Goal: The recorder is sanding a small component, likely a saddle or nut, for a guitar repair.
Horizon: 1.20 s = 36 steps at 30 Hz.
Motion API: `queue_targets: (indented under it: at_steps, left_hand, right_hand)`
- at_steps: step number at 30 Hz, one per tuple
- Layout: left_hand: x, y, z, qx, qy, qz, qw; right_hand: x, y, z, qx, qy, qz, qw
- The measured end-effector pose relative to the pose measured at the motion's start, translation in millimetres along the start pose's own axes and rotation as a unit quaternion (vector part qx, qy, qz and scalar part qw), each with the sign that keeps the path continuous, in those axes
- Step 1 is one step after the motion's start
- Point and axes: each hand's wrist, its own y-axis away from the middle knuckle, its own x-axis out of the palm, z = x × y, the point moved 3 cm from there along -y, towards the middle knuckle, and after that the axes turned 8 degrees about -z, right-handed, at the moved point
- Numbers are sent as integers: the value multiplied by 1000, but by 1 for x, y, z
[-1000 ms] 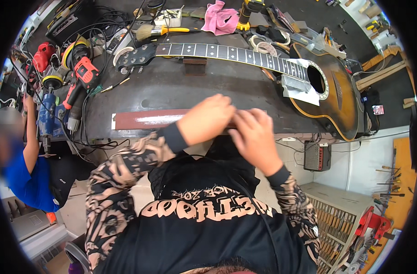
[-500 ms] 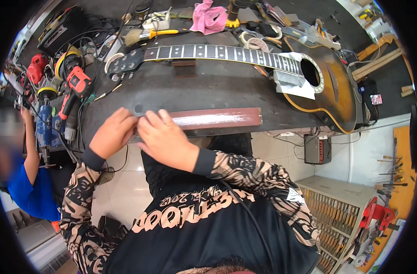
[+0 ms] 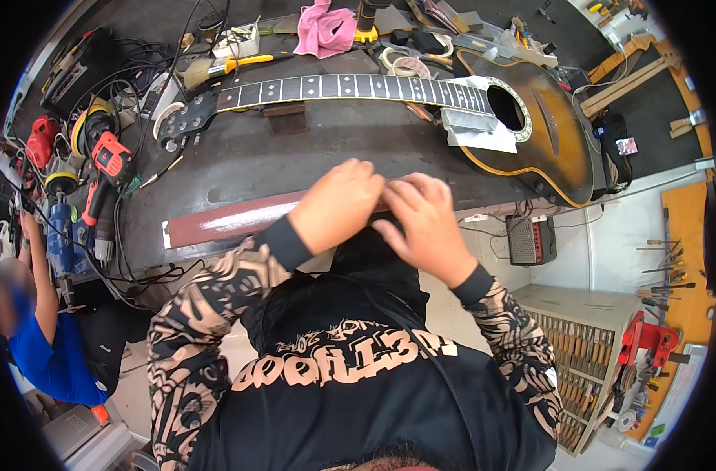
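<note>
A long reddish-brown flat strip [image 3: 224, 222] lies along the near edge of the dark workbench [image 3: 311, 157]. My left hand [image 3: 338, 204] and my right hand [image 3: 424, 224] sit side by side over the strip's right end, fingers curled down onto it and hiding that end. Behind them an acoustic guitar [image 3: 546, 133] lies flat on the bench. Its neck [image 3: 350, 86] points left, and white paper [image 3: 483, 129] lies by the soundhole.
Red power tools [image 3: 107, 169] and cables crowd the bench's left end. A pink cloth [image 3: 326, 27] and a yellow-handled brush [image 3: 232, 64] lie at the back. Another person in blue [image 3: 52, 361] is at lower left. A small grey box [image 3: 530, 239] and a drawer cabinet [image 3: 585, 353] stand at right.
Both hands have slid right along the strip, from its left end half a second ago to its right end. One second ago they were also near the right end.
</note>
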Motion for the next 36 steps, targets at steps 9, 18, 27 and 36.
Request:
queue_targets:
  at_steps: [9, 18, 27, 36]
  left_hand:
    - [-159, 156, 89, -146, 4, 82, 986]
    - [-40, 41, 20, -51, 47, 15, 997]
    - [-36, 40, 28, -28, 45, 20, 998]
    - [-156, 164, 86, -149, -17, 86, 985]
  right_hand:
    - [119, -90, 170, -139, -116, -60, 982]
    - [30, -15, 42, -30, -34, -61, 997]
    - [34, -13, 40, -22, -21, -56, 998]
    - [120, -82, 162, -121, -121, -75, 982]
